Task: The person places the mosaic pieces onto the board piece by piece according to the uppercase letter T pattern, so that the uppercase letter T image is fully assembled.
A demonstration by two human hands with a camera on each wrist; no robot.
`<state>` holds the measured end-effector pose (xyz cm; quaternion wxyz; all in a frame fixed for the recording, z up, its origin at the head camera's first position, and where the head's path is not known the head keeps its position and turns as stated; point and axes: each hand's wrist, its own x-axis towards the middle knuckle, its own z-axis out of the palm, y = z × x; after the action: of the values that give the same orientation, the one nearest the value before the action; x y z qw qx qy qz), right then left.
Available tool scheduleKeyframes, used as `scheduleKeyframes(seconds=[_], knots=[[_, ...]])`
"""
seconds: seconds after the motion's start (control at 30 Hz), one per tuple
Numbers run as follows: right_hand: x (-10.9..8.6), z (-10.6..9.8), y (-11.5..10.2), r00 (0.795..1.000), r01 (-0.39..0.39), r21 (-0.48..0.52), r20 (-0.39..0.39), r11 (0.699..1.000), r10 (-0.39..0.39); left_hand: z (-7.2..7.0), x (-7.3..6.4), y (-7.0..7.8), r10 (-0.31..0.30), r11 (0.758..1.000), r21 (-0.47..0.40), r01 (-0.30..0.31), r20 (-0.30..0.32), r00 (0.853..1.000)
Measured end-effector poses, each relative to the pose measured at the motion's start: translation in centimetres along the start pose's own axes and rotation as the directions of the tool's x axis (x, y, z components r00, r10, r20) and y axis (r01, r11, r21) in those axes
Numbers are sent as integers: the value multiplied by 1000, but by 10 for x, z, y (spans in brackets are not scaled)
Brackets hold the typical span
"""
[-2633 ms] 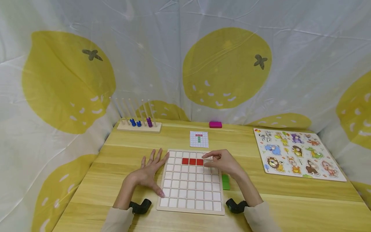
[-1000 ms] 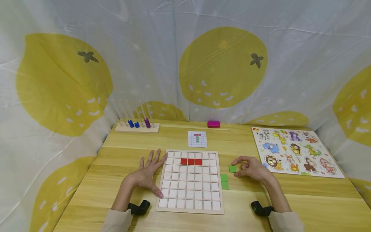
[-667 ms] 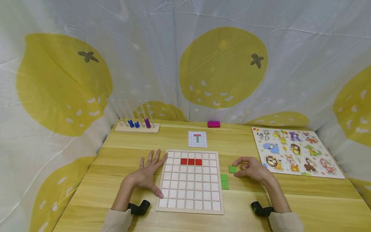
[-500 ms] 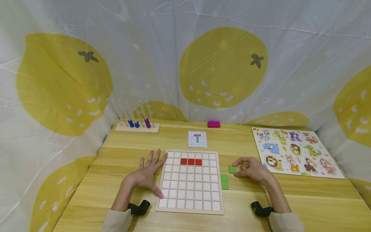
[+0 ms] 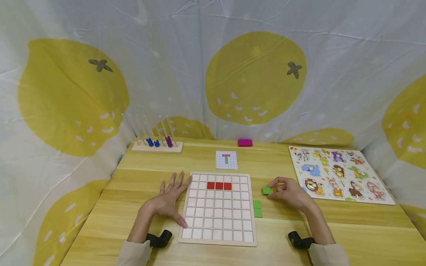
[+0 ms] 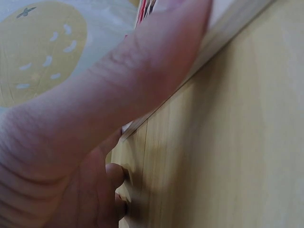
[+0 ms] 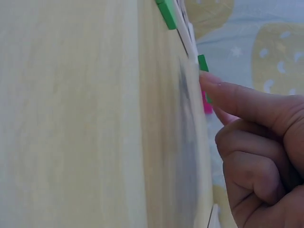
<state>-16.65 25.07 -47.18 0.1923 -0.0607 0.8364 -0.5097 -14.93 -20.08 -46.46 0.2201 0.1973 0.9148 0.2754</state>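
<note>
My right hand [image 5: 290,193] pinches a green square tile [image 5: 266,190] between thumb and index finger, to the right of the grid board. In the right wrist view that green tile [image 7: 203,62] stands past the thumb tip, and the other fingers are curled into the palm. Two more green tiles [image 5: 257,209] lie side by side along the board's right edge. The wooden grid board [image 5: 217,223] has white squares, with three red tiles [image 5: 219,186] in a row in its second row. My left hand [image 5: 166,203] is spread flat, its thumb and index finger touching the board's left edge.
Behind the board lies a card [image 5: 226,160] printed with a red and green T. A magenta block [image 5: 245,143] is at the back. A peg stand [image 5: 158,147] with blue and purple beads stands back left, an animal puzzle [image 5: 342,177] at right. A lemon-print curtain [image 5: 186,74] hangs behind.
My right hand has moved from the row of red tiles out to the right and now pinches a green tile, which has just lifted and tilted slightly. The left hand has stayed put.
</note>
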Motion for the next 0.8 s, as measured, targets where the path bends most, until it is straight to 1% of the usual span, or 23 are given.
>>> scheduleKeyframes(seconds=[0.07, 0.23, 0.53, 0.7, 0.8], knots=[[0, 1, -3, 1000, 21, 14, -8, 1000, -21, 0, 0, 0, 1, 1000, -1, -1, -1, 1000], [2, 14, -16, 998, 56, 54, 16, 997, -57, 0, 0, 1, -2, 1000, 4, 2, -1, 1000], [12, 55, -52, 998, 18, 101, 56, 995, -24, 1, -1, 1, -11, 1000, 6, 11, -3, 1000], [20, 82, -63, 996, 7, 118, 82, 993, -17, 1, -1, 0, -6, 1000, 4, 6, -3, 1000], [23, 95, -68, 997, 10, 116, 74, 993, -19, 1, -1, 0, -4, 1000, 3, 4, -4, 1000]])
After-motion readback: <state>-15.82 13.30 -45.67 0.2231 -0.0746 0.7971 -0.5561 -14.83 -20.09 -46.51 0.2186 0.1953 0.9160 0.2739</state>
